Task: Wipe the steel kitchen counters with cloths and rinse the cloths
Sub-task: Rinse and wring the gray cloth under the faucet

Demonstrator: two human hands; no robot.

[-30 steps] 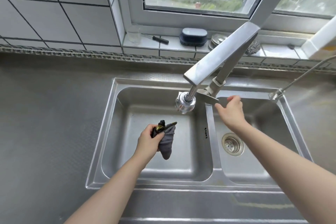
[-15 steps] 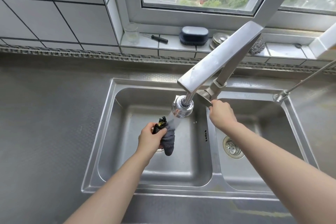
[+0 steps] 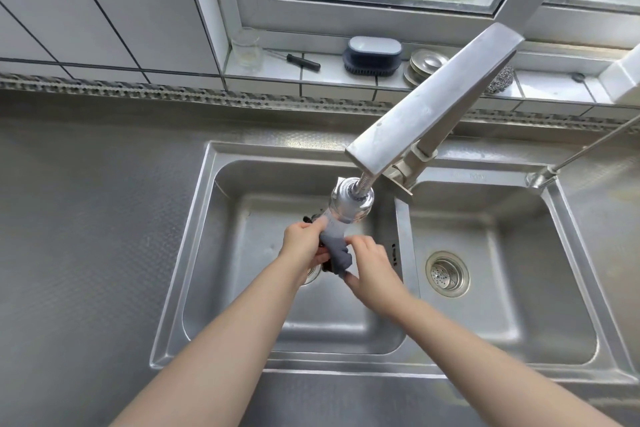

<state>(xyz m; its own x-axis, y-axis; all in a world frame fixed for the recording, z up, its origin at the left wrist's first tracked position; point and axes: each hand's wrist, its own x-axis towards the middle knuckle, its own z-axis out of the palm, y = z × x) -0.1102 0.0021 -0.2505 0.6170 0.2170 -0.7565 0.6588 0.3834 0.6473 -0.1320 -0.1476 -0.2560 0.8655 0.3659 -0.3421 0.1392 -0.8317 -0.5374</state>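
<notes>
Both hands grip one soft, crumpled grey cloth (image 3: 336, 250) over the left basin of the brushed-steel double sink (image 3: 194, 253): left hand (image 3: 302, 243) with fingers curled round its upper end, right hand (image 3: 372, 267) pinching the lower folds between thumb and fingers. Water pours onto it from the round chrome spray head (image 3: 353, 202) of the flat, boxy steel faucet (image 3: 433, 100). Dimpled steel counter (image 3: 86, 218) spreads left

Two sink basins (image 3: 221, 253), one cloth (image 3: 337, 250), two hands (image 3: 301, 246).
</notes>
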